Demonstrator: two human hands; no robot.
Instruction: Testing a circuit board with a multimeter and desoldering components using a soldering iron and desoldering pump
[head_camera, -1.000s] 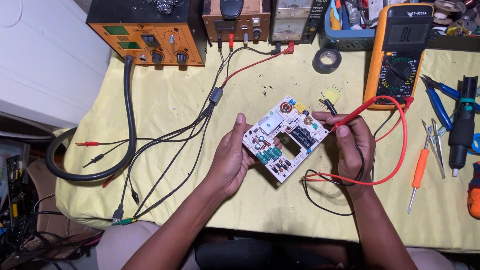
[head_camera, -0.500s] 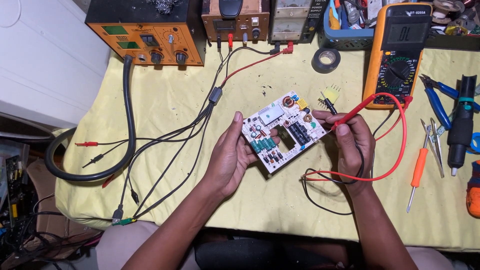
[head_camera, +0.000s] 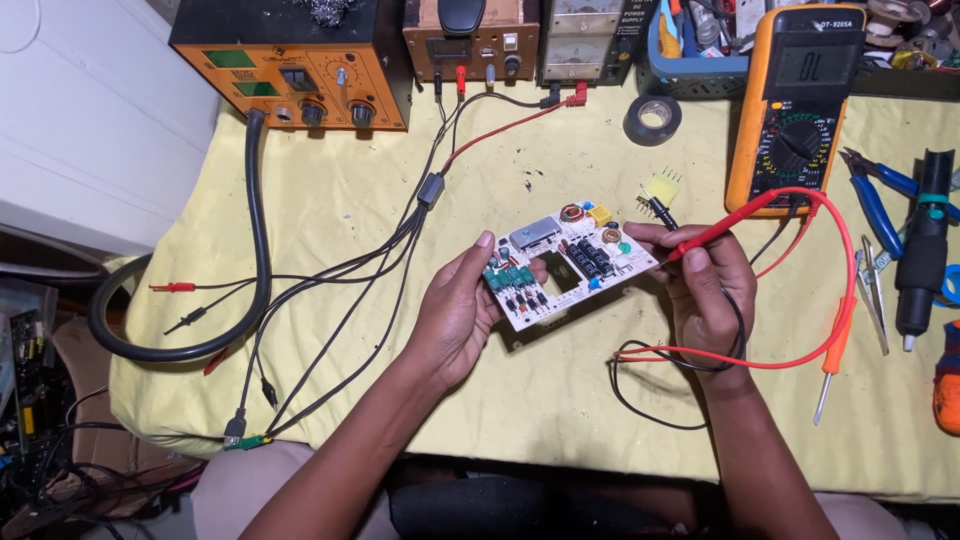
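My left hand (head_camera: 455, 315) holds a white circuit board (head_camera: 565, 262) by its lower left edge, tilted up above the yellow cloth. The board carries green, black, yellow and copper-coloured parts and has a square cut-out in the middle. My right hand (head_camera: 705, 290) grips a red test probe (head_camera: 722, 225) and a black one (head_camera: 658, 212) together, beside the board's right edge. Their red lead (head_camera: 835, 300) and black lead loop back to the orange multimeter (head_camera: 795, 105) at the upper right.
An orange bench unit (head_camera: 300, 70) and power supplies (head_camera: 470, 40) stand along the back. Black and red cables (head_camera: 380, 260) and a thick hose (head_camera: 255, 230) cross the yellow cloth (head_camera: 560, 400) at left. Tape roll (head_camera: 652, 118), blue pliers (head_camera: 880, 205), tweezers and a black tool (head_camera: 920, 250) lie right.
The board has dropped slightly lower and tilted between my hands. My right hand with the probes has shifted a little along the board's right edge.
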